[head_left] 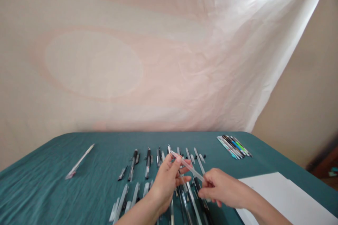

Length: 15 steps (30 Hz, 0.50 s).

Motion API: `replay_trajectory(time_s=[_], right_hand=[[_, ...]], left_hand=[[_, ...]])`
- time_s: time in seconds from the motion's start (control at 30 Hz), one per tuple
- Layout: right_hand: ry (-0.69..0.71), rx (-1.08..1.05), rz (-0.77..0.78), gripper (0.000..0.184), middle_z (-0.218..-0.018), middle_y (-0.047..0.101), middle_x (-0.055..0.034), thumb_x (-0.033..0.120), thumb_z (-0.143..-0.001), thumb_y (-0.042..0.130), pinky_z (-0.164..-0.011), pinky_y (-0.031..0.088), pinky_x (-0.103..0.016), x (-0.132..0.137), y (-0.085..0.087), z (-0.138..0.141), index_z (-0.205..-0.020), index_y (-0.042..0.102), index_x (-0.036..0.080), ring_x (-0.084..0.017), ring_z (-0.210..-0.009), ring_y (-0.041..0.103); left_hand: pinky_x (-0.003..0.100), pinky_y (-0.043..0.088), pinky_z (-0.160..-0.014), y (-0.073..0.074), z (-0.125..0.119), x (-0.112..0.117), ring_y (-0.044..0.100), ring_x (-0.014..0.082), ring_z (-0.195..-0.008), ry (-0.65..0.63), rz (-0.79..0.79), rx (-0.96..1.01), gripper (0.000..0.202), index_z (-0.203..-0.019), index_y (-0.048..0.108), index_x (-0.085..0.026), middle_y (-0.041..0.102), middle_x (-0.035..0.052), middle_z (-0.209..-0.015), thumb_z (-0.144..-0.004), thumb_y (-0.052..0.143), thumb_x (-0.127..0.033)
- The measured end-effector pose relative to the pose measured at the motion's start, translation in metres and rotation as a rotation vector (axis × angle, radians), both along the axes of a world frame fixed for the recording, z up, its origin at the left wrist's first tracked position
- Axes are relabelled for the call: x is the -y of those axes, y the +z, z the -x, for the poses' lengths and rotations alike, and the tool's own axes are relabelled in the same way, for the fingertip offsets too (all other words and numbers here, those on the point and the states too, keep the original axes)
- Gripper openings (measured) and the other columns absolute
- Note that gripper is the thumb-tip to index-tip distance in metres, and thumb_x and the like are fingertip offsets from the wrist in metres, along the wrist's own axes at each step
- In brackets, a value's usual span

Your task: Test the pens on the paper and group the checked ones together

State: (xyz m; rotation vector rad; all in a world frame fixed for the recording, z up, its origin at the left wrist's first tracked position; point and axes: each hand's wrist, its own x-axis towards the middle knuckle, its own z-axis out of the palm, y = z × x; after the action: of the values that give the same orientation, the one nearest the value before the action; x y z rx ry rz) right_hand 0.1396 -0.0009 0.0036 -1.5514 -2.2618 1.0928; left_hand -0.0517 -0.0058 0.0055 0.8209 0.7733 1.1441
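Observation:
A slim translucent whitish pen (194, 172) slants between my two hands, above rows of pens. My left hand (169, 175) pinches its upper-left end between thumb and fingers. The lower-right end is in the closed fingers of my right hand (220, 186), which hide that end. Beneath and around my hands lie black-and-clear pens and pale pens, among them a dark pen (133, 165), another dark pen (148, 163) and a pale pen (121, 202) with its cap beside it. My left hand and forearm cover part of the near row.
A dark green cloth (44, 186) covers the table. One white pen (80, 161) lies apart at the left. A tight group of coloured pens (234, 147) is at the back right. White paper (285, 200) lies at the front right. A pale curtain (158, 77) hangs behind.

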Motion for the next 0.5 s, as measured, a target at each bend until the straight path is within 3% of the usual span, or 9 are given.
replay_trajectory(time_s=[0.13,0.23,0.4,0.5], right_hand=[[-0.079,0.330,-0.147,0.021,-0.049,0.059,-0.0026,0.026,-0.070,0.057,-0.038,0.031,-0.017,-0.008,-0.002,-0.011,-0.053,0.059,0.014,-0.011,-0.039,0.056],[-0.093,0.431,-0.164,0.018,-0.050,0.061,-0.0037,0.023,-0.069,0.058,-0.039,0.031,-0.018,-0.011,-0.005,-0.012,-0.054,0.061,0.014,-0.012,-0.039,0.057],[-0.136,0.412,-0.253,0.016,-0.050,0.060,-0.0049,0.026,-0.068,0.061,-0.041,0.030,-0.021,-0.012,-0.006,-0.016,-0.055,0.063,0.016,-0.015,-0.041,0.056],[-0.157,0.257,-0.359,0.018,-0.056,0.062,-0.0054,0.030,-0.070,0.060,-0.046,0.033,-0.023,-0.010,0.007,-0.015,-0.059,0.064,0.017,-0.017,-0.052,0.058]], left_hand=[[0.027,0.050,-0.066,0.006,0.006,-0.005,0.061,0.0201,-0.093,0.046,-0.001,0.012,0.017,-0.089,0.043,-0.020,0.063,0.0101,-0.101,-0.083,0.051,-0.034],[0.026,0.050,-0.065,0.009,0.006,-0.003,0.060,0.0213,-0.095,0.031,-0.002,0.012,0.018,-0.090,0.043,-0.020,0.063,0.0103,-0.102,-0.083,0.051,-0.034],[0.025,0.049,-0.060,0.011,0.000,0.008,0.061,0.0234,-0.093,-0.100,-0.031,-0.048,0.023,-0.091,0.045,-0.019,0.064,0.0110,-0.098,-0.082,0.050,-0.039],[0.024,0.048,-0.056,0.011,-0.003,0.014,0.062,0.0232,-0.088,-0.218,-0.072,-0.063,0.024,-0.093,0.046,-0.018,0.064,0.0106,-0.092,-0.083,0.049,-0.040]])
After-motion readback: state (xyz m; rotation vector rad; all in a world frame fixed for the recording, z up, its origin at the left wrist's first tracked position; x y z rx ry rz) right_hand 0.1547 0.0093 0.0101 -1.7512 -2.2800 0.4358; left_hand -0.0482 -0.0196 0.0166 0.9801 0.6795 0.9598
